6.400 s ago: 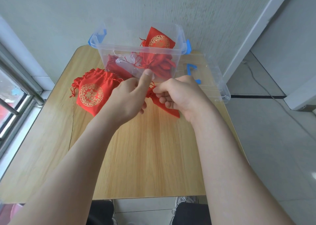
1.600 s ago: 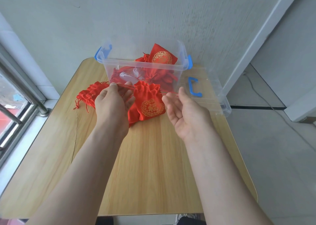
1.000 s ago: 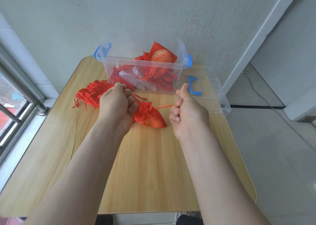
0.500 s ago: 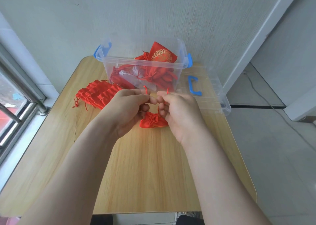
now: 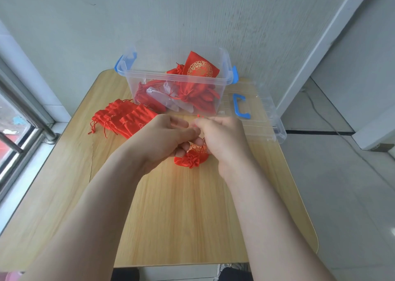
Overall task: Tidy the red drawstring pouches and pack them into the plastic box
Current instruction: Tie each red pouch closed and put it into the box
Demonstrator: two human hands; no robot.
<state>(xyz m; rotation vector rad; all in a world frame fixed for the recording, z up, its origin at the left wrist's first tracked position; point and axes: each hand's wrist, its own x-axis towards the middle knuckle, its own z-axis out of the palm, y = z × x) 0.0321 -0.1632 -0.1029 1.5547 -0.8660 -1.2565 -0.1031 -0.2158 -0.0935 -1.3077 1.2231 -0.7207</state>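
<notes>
Since half a second ago both hands barely shifted; cinched pouch tipped slightly, gold print now showing. Surface (image 5: 171,206) carries plastic box (image 5: 177,79) at far edge, several pouches inside, clear lid (image 5: 258,118) beside it toward far right corner. Loose pouch pile (image 5: 123,118) lies near left edge. Left hand (image 5: 164,139) and right hand (image 5: 222,137) meet mid-surface, fingers pinched on drawstring ends (image 5: 198,116). Cinched pouch (image 5: 191,158) hangs directly beneath both grips, mouth toward the person; box lies straight beyond, either hand about equally near.
</notes>
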